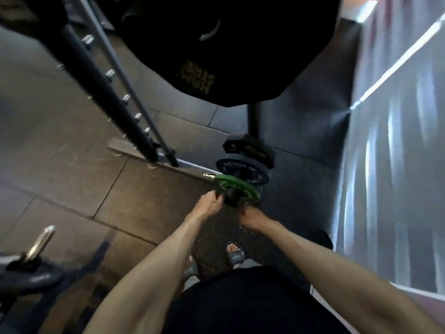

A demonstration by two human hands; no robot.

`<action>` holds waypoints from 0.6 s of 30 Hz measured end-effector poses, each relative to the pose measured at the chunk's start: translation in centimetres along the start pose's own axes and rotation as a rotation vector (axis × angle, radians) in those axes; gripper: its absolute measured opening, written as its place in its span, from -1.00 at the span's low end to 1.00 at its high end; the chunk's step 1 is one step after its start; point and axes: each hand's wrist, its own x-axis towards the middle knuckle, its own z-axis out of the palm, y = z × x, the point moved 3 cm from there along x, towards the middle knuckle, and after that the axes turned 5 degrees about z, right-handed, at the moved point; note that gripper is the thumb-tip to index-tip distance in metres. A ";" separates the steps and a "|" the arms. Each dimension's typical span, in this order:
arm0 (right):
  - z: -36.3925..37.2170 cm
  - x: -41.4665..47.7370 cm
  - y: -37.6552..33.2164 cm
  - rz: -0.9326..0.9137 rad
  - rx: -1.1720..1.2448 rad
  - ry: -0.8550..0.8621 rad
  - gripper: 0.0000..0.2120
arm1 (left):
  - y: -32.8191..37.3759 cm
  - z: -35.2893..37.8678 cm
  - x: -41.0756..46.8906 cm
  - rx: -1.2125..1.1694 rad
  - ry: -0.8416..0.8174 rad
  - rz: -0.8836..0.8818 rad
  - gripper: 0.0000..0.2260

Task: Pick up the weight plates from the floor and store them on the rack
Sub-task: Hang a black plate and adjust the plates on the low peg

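Both bare arms reached forward and down to a green plate held low over the floor, near the foot of the rack. The left hand curled over the plate's left rim, its fingertips hidden behind the edge. The right hand gripped the near right rim, fingers folded under so that only knuckles and dark nails showed. A black peg came through the plate's centre hole; whether the plate was fully seated on it could not be told.

Just beyond lay a dark plate with pale lettering, partly covered by the green one, and behind that a black plate whose far side was hidden by the post. A big black plate filled the top of the view, cut off by the frame, its yellow lettering too blurred to read. At lower left a barbell end was blurred and cropped. Sandalled feet showed between the arms.
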 end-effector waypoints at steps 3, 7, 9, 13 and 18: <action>0.0 -1.2 0.1 0.055 0.252 0.199 -0.61 | 0.5 -0.3 0.4 -0.011 -0.110 0.056 -0.48; 0.2 -2.7 -1.4 0.080 0.481 0.393 -0.50 | 1.7 -0.9 0.6 -0.047 -0.131 0.139 -0.45; 0.3 -2.9 -1.9 0.104 0.555 0.424 -0.48 | 2.3 -1.3 0.9 -0.041 -0.115 0.167 -0.51; -0.4 -2.3 -2.5 0.131 0.611 0.453 -0.47 | 3.0 -2.0 2.3 0.059 -0.130 0.203 -0.59; -3.0 -1.1 -2.8 0.112 0.621 0.465 -0.48 | 4.6 -2.7 3.9 0.071 -0.102 0.220 -0.59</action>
